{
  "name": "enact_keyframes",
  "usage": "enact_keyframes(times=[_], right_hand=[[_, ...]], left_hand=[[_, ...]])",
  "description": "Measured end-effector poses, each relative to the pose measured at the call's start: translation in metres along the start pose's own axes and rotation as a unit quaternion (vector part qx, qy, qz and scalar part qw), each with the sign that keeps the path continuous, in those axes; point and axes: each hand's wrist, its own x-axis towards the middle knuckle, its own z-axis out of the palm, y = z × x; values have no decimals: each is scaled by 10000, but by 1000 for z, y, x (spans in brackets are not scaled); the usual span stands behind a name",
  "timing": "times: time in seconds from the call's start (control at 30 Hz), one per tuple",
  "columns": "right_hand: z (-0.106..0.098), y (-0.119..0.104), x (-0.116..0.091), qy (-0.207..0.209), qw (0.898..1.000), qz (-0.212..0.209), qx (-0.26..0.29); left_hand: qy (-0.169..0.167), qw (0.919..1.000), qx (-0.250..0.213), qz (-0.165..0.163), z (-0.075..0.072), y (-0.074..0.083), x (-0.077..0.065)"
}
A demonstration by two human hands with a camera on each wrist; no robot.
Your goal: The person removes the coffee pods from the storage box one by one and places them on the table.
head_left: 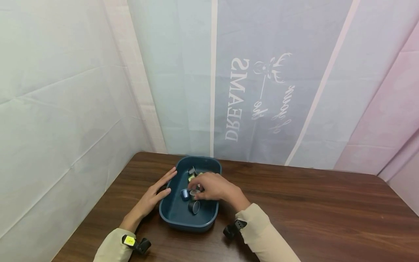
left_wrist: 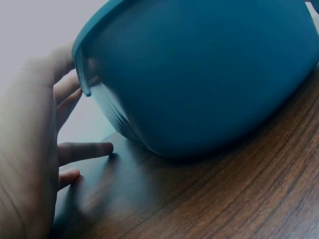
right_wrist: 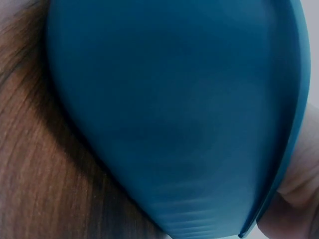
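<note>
A dark blue plastic bin (head_left: 188, 221) stands on the table with several small coffee capsules inside. My left hand (head_left: 148, 200) rests along its left side, fingers extended, thumb and index fingertip at the rim. In the left wrist view the lower fingers (left_wrist: 87, 153) reach beside the bin's outer wall. My right hand (head_left: 214, 187) reaches over the right rim, pinching a silver-lidded coffee capsule (head_left: 194, 193) between thumb and fingers. Close by lie a blue capsule (head_left: 185, 194) and a dark capsule (head_left: 194, 207). The right wrist view shows mostly the bin's wall (right_wrist: 174, 109), which hides the fingertips.
Farther back in the bin are a dark capsule (head_left: 192, 170) and a yellow-green one (head_left: 191, 178), partly covered by the right hand. The brown wooden table (head_left: 311, 207) extends to the right. Printed fabric (head_left: 183, 91) hangs behind its back edge.
</note>
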Motion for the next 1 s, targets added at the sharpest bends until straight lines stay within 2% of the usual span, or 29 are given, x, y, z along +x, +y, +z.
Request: enact_keyframes(times=[0.23, 0.33, 0.8, 1.0], right_hand=[[-2, -2, 3, -246, 9996, -9, 155], [-1, -3, 5, -331, 9992, -99, 187], [2, -1, 9, -396, 9984, -164, 356], [3, -2, 10, -463, 9986, -150, 214]], left_hand=[[27, 10000, 69, -29, 3, -27, -2], [20, 10000, 85, -28, 4, -33, -3], [15, 9999, 45, -111, 4, -35, -4], [15, 9999, 50, -148, 4, -35, -4]])
